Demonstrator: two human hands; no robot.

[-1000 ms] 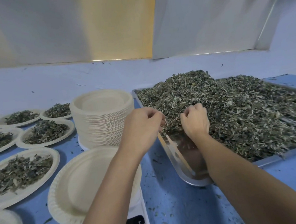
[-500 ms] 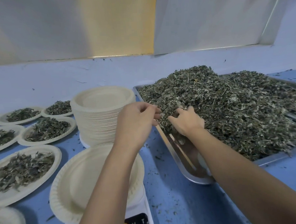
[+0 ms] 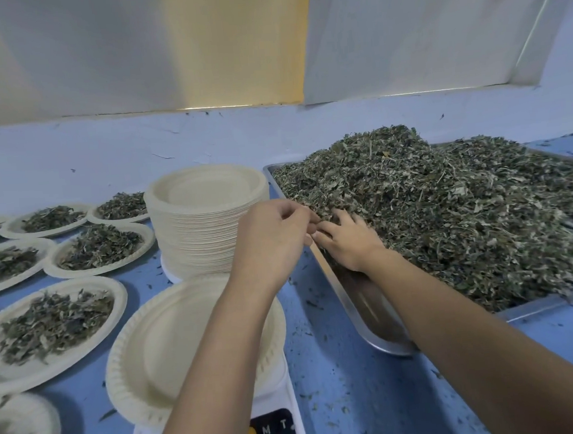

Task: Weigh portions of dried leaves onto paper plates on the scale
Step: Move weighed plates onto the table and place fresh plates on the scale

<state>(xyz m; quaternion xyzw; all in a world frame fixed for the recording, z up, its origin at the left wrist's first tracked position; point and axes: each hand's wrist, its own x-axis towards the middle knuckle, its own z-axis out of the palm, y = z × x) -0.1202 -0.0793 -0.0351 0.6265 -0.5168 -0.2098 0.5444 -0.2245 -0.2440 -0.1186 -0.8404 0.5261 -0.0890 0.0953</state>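
Observation:
A heap of dried leaves (image 3: 464,211) fills a metal tray (image 3: 373,315) on the right. An empty paper plate (image 3: 172,343) sits on the white scale (image 3: 276,431) at the bottom centre. My left hand (image 3: 273,238) hovers at the tray's left rim with its fingers curled against the thumb at the edge of the heap, pinching some leaves. Just right of it, my right hand (image 3: 348,243) lies palm down on the heap's near-left slope, fingers stretched into the leaves. The two hands almost touch.
A tall stack of empty paper plates (image 3: 207,215) stands behind the scale, close to my left hand. Several plates with leaf portions (image 3: 51,321) cover the blue table (image 3: 342,399) on the left. Leaf crumbs lie scattered about. A wall rises behind.
My right hand has uncurled and slid left along the heap toward my left hand. My left hand stayed at the tray's rim, fingers curled.

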